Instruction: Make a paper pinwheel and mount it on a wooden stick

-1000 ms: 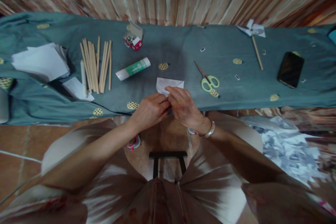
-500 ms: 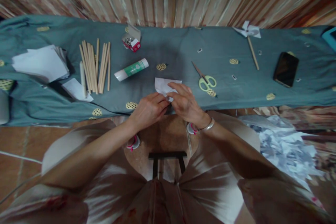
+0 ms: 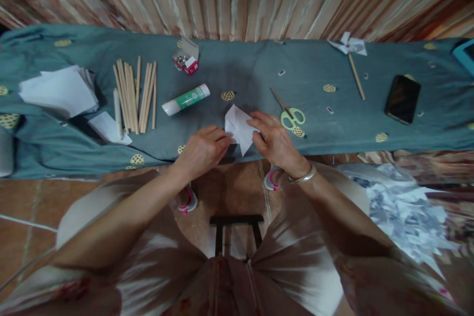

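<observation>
A small white sheet of paper (image 3: 240, 126), turned cornerwise and partly folded, is held over the table's near edge. My left hand (image 3: 206, 150) pinches its left side with fingers closed. On the opposite side, my right hand (image 3: 276, 140) grips the paper between thumb and fingers; a metal bangle circles that wrist. Scissors (image 3: 292, 117) with pale green handles lie just beyond my right hand. A glue stick (image 3: 186, 99) with a green label rests beyond my left hand.
Wooden sticks (image 3: 129, 98) and a paper stack (image 3: 59, 90) lie left. An open red box (image 3: 187, 61) of small metal pieces stands farther back. To the right are a paper pinwheel (image 3: 351, 47) and a phone (image 3: 403, 98). Paper scraps (image 3: 403, 212) fill a bag below.
The paper has been turned so a corner points toward me. My hands have moved apart to its two sides, the right one shifting rightward.
</observation>
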